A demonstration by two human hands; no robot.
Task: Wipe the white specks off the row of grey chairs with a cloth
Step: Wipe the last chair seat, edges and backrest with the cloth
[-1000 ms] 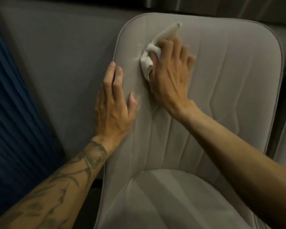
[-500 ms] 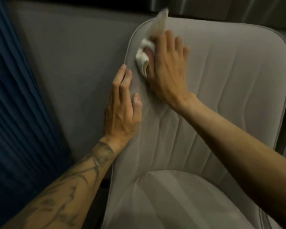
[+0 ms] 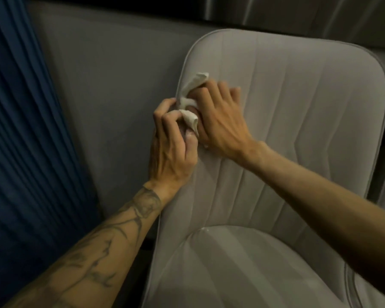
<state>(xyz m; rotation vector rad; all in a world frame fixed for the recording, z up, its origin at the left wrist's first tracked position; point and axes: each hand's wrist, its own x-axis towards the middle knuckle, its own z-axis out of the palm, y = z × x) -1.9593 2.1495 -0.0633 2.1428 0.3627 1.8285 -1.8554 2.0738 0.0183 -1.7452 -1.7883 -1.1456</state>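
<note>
Seat [image 3: 242, 270]: grey cushion at 6 o'clock.
Left hand [image 3: 171, 150]: fingers curled, pinching the lower end of the cloth [image 3: 195, 82].
Right hand [image 3: 225, 125]: at the left hand's 2 o'clock, touching it; bent fingers grasp the cloth against the backrest [image 3: 302, 112].
Cloth: white, crumpled, at the backrest's 10 o'clock edge.
Curtain [image 3: 13, 134]: blue, at 9 o'clock.

- The left hand [image 3: 171, 150], which lay flat with straight fingers below the right hand [image 3: 220, 121], has slid up against it; its fingers are now curled, and thumb and forefinger pinch the lower fold of the cloth [image 3: 189, 117].
- The right hand has come down from the top edge of the chair back [image 3: 298, 130] to meet the left.
- The cloth's tail, earlier standing beyond the right fingertips, now bunches between the two hands, one flap just above the right forefinger.
</note>
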